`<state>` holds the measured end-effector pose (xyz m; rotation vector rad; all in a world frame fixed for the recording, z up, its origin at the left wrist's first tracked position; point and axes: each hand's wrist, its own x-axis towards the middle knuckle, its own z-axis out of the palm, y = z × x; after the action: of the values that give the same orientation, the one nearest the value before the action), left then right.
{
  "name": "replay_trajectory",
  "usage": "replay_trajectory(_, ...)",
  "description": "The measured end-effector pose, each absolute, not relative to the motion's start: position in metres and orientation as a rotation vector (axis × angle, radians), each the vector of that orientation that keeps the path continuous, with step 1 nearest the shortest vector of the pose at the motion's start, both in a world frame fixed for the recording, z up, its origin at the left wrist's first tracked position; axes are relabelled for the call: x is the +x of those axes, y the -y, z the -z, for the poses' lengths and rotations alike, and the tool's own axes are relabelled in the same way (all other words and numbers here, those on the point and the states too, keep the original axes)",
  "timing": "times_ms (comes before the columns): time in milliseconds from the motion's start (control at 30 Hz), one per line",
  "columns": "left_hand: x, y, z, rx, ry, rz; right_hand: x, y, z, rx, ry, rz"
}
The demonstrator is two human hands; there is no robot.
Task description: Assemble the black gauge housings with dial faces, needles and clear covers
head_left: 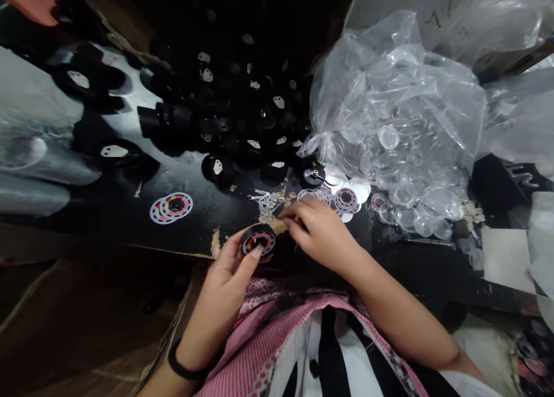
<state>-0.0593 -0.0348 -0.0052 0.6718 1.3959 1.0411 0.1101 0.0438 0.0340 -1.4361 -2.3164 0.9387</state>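
Observation:
My left hand (229,273) is wrapped round a black gauge (256,238) with a printed dial on its face, the thumb pressed on that face. Just right of the gauge, my right hand (322,229) has its thumb and fingertips together in a pinch; whatever they hold is too small to make out. A small heap of thin white needles (267,202) lies on the black table just beyond the hands. Printed dial discs (346,199) and plain white discs (360,189) overlap beyond my right hand. More dial discs (172,208) lie to the left.
Many black round housings (216,169) with small white plates crowd the back of the table. A clear plastic bag (402,85) full of transparent round covers (404,195) stands at the right. A pale square card (508,258) lies near the right edge. Clear wrapped rolls (34,201) are at left.

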Motion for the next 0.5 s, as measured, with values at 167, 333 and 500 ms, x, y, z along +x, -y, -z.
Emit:
replay_trajectory(167,-0.062,0.026,-0.003,0.378,-1.309,-1.242,0.083,-0.066,-0.022,-1.461,2.706,-0.29)
replay_trajectory(333,-0.059,0.021,-0.009,0.24,-1.204,-1.256,0.08,-0.07,-0.018,-1.429,2.752,-0.255)
replay_trajectory(500,-0.057,0.012,-0.015,0.027,-1.017,-1.231,0.091,-0.066,-0.022,-1.486,2.375,-0.727)
